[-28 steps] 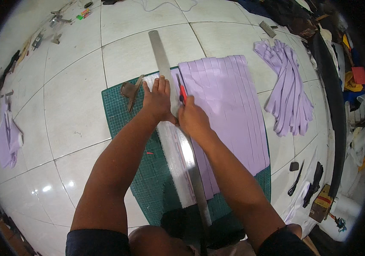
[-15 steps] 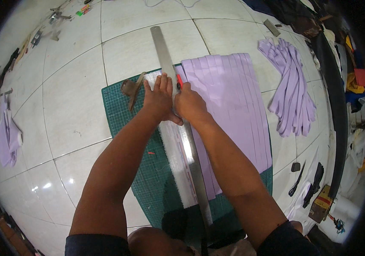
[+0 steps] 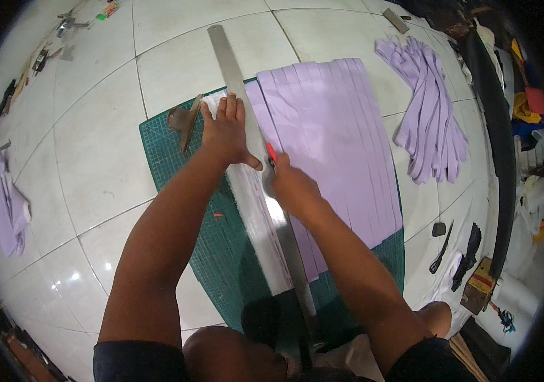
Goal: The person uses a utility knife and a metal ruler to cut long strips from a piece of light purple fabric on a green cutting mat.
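My left hand (image 3: 223, 135) lies flat with fingers spread, pressing on a long steel ruler (image 3: 223, 54) and the white fuzzy strip (image 3: 250, 213) along its left side. In my right hand (image 3: 295, 191) is a red-handled cutter (image 3: 272, 153), gripped at the ruler's right edge; its blade is hidden. Lilac fabric (image 3: 329, 140), divided by several long parallel lines, lies to the right of the ruler. A narrow lilac strip shows beside the ruler, parted from the rest near the top. Underneath is a green cutting mat (image 3: 205, 267).
A rusty metal clamp (image 3: 183, 121) rests at the mat's upper left. Cut lilac strips (image 3: 430, 121) are heaped on the tiled floor at right, near small scissors (image 3: 441, 249). More lilac fabric (image 3: 11, 213) lies far left. A wood block (image 3: 479, 285) stands lower right.
My right hand has drawn the cutter down along the ruler toward me. My left hand stays pressed on the ruler. The whole view has shifted slightly.
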Motion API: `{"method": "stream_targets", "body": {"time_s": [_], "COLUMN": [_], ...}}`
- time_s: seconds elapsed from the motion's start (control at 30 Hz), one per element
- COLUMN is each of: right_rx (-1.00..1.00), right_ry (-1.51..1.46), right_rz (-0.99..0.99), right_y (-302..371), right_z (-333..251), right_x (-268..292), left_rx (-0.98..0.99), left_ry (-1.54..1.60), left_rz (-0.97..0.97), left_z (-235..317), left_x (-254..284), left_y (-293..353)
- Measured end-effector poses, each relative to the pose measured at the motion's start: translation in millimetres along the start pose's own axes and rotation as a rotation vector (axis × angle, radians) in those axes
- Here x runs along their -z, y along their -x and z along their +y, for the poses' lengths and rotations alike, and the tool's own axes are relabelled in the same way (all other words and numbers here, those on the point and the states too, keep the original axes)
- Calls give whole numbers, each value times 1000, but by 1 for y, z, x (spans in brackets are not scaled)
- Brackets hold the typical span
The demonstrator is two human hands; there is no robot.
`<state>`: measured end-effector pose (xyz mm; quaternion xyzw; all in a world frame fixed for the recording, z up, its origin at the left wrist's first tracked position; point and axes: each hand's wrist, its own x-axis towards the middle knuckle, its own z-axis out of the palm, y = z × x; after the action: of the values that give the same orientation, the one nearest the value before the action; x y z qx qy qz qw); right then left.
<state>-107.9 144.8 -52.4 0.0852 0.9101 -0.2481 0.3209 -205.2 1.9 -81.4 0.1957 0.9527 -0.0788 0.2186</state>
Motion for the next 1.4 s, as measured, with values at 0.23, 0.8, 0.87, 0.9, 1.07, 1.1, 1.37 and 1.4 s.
{"method": "stream_targets", "body": {"time_s": [0.23,0.8,0.87,0.9,1.07,1.1,1.37,1.4], "right_rx": [18,70,68,69,50,28,-53,-56], "right_ry": [84,-65,-51,-46,-30,-41,-38,-58], "right_rz": [76,260,228,214,126,84,-31,-35], "right_y": [15,-88,-85,-83,-90,-89,9,22], "right_z": [-10,-46,-48,-50,-52,-50,12,17], "right_x": [46,7,13,17,40,40,-3,-9], "left_rx": [13,-21,-20,-26,-43,-38,-9,-4], "left_ry": [6,42,48,57,8,14,13,9], "left_rz": [-7,36,42,44,42,41,3,0], "left_z": [-4,-6,-8,-8,-3,-3,2,-1], "left_x": [6,-10,-10,-9,-7,-6,3,4], "left_y": [5,-1,1,1,-4,-4,-1,1]}}
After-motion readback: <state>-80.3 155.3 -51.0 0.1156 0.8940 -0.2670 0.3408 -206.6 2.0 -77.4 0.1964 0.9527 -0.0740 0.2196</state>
